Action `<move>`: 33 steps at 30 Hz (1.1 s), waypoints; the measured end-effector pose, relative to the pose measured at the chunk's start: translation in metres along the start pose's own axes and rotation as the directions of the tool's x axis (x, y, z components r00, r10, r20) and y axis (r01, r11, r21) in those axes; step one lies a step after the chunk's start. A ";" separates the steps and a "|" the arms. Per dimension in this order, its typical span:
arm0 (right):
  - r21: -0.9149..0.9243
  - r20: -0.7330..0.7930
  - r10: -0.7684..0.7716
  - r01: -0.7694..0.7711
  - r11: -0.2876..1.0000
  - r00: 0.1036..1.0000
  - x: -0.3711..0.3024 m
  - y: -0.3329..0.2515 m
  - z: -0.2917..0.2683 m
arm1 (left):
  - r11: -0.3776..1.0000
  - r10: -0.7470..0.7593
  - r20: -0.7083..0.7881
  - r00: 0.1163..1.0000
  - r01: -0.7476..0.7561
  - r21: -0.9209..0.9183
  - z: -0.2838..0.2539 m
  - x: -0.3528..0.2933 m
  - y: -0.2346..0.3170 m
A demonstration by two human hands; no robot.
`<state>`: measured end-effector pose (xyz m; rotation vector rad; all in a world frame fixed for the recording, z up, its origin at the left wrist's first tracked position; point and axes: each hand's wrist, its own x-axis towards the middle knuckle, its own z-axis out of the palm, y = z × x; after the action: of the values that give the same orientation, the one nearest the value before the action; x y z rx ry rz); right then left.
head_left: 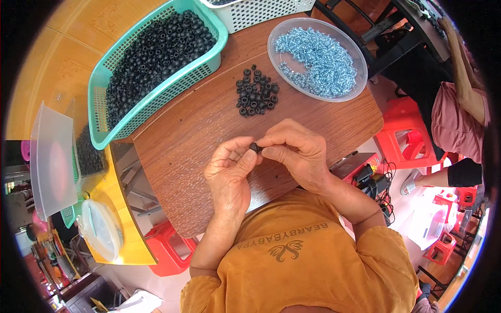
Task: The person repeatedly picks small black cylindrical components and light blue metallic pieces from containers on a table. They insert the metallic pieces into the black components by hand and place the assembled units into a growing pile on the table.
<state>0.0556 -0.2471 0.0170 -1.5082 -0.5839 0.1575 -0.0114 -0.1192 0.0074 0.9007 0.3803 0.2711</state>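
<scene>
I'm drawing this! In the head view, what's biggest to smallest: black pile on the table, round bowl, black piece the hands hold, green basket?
1. Green basket
2. Round bowl
3. Black pile
4. Held black piece, easily the smallest

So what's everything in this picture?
Table: one, brown, centre.
Basket: one, teal, upper left.
Small pieces: many, black, basket and table.
Second basket: one, white, top.
Tub: one, clear, table's upper right.
Glossy pieces: many, light blue, tub.
Panel: one, translucent, left.
Round container: one, whitish, lower left.
Stools: several, red, both sides.
Co-worker: one, pink top, right edge.
Background clutter: uncounted, mixed, edges.
Shirt: one, mustard, bottom.
Left hand, right hand: one each, bare, above the table, pinching one black piece.
</scene>
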 end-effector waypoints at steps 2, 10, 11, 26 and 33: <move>-0.061 0.001 -0.038 0.038 0.997 0.999 0.000 0.000 -0.001 | 1.000 -0.013 0.001 1.000 0.013 0.020 0.001 -0.001 0.001; -0.067 -0.003 0.089 -0.089 0.994 0.996 -0.001 -0.001 -0.003 | 0.996 -0.067 0.001 0.998 0.067 0.064 0.001 -0.002 0.003; -0.083 0.008 0.054 -0.053 0.995 0.999 -0.001 0.000 -0.004 | 0.995 -0.076 -0.002 0.997 0.075 0.063 0.001 -0.001 0.002; -0.087 0.041 0.051 -0.047 0.995 0.998 0.005 0.003 -0.010 | 0.994 -0.093 -0.019 0.996 0.094 0.058 0.000 0.001 0.000; 0.162 0.105 0.307 -0.321 0.933 0.946 0.011 0.002 -0.018 | 0.989 -0.142 -0.013 0.990 0.143 0.037 0.002 0.003 0.002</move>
<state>0.0736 -0.2576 0.0193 -1.4178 -0.3746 0.5063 -0.0078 -0.1185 0.0092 0.9049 0.4589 0.1374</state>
